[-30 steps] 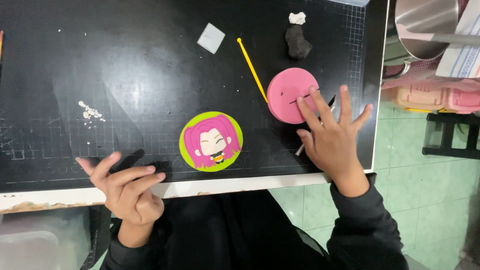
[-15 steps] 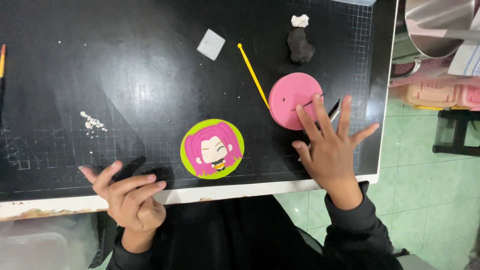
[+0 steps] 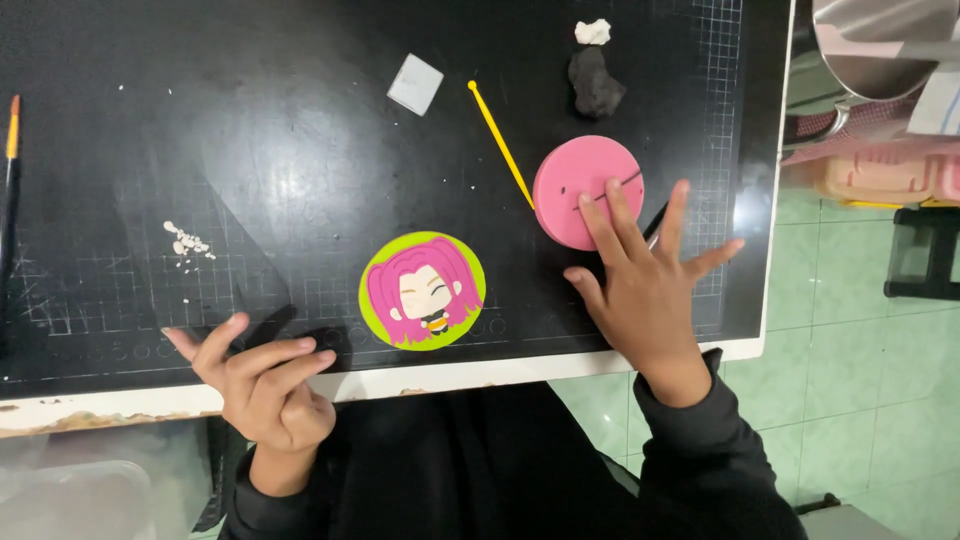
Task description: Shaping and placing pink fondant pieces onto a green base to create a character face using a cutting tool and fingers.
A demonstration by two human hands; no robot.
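my right hand (image 3: 645,290), fingers spread loose, touches the pink disc (image 3: 580,185); left hand (image 3: 265,385) half-curled, holding nothing, near left.

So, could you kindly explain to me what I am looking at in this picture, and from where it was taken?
The picture comes from a camera worn on a person's head, looking straight down at their own two bare hands; there is no machine here.

The hands work over a black cutting mat with a grid. The right hand lies spread, its fingertips on a pink clay disc. The left hand rests at the mat's near edge with fingers loosely curled, holding nothing.

Between them lies a round green picture of a pink-haired cartoon figure. Further off are a thin yellow stick, a grey square piece, a black clay lump with a white bit beyond it, and white crumbs.
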